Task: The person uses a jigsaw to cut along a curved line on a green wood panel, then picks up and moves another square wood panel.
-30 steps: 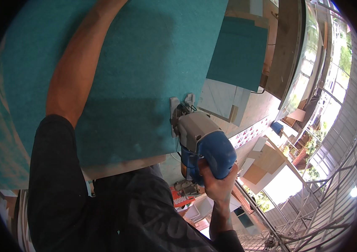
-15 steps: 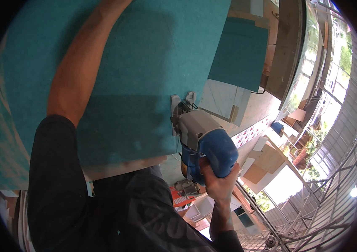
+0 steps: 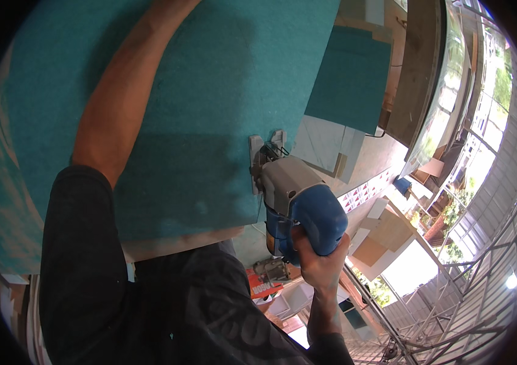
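My right hand [image 3: 321, 258] is wrapped round the handle of a blue and grey jigsaw [image 3: 301, 188]. The saw's metal base plate [image 3: 256, 159] rests at the right edge of a large teal-green board [image 3: 197, 103]. Where the blade meets the board is hidden by the tool's body. My left forearm [image 3: 118, 97] stretches far across the board toward the top of the picture, casting a shadow on it. Past the wrist, the left hand is cut off by the frame's upper edge.
Right of the board lie a smaller teal-green sheet [image 3: 349, 82] and a pale marbled panel [image 3: 319, 143]. A second tool [image 3: 272, 269], greyish, sits below the jigsaw beside a red box [image 3: 261, 287]. Wooden offcuts [image 3: 386, 228] lie farther right, near a metal roof frame.
The jigsaw and my right hand have shifted very slightly right. My left forearm and the board's right edge have also edged a little to the right.
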A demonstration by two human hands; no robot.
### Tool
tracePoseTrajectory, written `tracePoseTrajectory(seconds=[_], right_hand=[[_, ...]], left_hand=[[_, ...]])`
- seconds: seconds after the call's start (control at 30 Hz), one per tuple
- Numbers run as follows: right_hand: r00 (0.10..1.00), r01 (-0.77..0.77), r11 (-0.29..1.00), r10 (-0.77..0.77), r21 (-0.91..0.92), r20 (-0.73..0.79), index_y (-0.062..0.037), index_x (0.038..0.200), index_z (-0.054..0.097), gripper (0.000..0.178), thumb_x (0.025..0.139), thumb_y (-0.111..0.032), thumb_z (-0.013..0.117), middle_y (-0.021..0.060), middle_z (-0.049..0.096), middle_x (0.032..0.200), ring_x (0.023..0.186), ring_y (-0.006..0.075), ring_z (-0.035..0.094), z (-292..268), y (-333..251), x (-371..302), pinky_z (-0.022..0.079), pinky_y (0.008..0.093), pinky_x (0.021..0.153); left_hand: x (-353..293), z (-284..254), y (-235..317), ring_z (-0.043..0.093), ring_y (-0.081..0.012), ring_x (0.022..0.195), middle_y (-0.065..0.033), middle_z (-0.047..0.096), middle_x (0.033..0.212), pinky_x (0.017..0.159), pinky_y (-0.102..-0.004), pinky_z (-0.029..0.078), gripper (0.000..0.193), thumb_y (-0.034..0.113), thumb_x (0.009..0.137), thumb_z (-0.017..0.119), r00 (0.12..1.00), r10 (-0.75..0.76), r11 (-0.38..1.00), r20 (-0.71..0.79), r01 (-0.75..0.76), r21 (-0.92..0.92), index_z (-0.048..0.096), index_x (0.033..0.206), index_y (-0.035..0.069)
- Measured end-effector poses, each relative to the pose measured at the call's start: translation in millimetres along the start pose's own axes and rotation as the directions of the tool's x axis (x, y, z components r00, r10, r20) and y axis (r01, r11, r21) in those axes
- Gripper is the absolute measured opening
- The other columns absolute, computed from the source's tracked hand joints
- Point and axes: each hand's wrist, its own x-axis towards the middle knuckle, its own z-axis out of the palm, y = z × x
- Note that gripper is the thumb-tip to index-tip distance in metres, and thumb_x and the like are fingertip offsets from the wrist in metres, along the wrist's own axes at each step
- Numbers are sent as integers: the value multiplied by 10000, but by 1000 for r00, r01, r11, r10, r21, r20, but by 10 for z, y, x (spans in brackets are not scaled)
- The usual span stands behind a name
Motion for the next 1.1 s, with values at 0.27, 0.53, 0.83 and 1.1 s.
tracePoseTrajectory(seconds=[0.27, 0.53, 0.83, 1.1], right_hand=[[1000, -26, 1000, 26, -16, -17, 9, 926, 721, 113, 864, -80, 752, 36, 703, 762, 667, 106, 644, 9, -27, 26, 508, 268, 637], [1000, -2, 1000, 2, -6, -9, 12, 922, 720, 99, 867, -65, 747, 38, 703, 762, 670, 105, 643, 25, -122, 49, 508, 264, 641], [1000, 4, 1000, -4, 1, 9, 12, 913, 716, 78, 868, -49, 732, 36, 703, 768, 669, 102, 639, 29, -137, 70, 507, 267, 635], [1000, 18, 1000, -18, -5, 16, 15, 920, 712, 87, 868, -50, 738, 48, 708, 776, 671, 110, 650, 29, -140, 94, 515, 269, 629]], left_hand=[[-12, 88, 42, 573, -359, 1096, -209, 620, 1088, 976, -506, 439, 254, 166, 888, 731, 1000, 6, 999, 10, -5, -39, 689, 998, -59], [26, -4, 27, 575, -361, 1084, -206, 622, 1078, 969, -508, 443, 259, 164, 879, 733, 1000, -2, 999, 5, 3, -41, 690, 996, -63], [4, 38, 18, 569, -360, 1098, -204, 612, 1097, 975, -514, 441, 266, 173, 883, 731, 1000, 10, 1000, -6, -10, -25, 689, 1003, -61], [11, -2, 33, 567, -354, 1112, -203, 610, 1110, 986, -511, 440, 275, 158, 876, 748, 999, -12, 999, 51, 14, -36, 686, 1032, -60]])
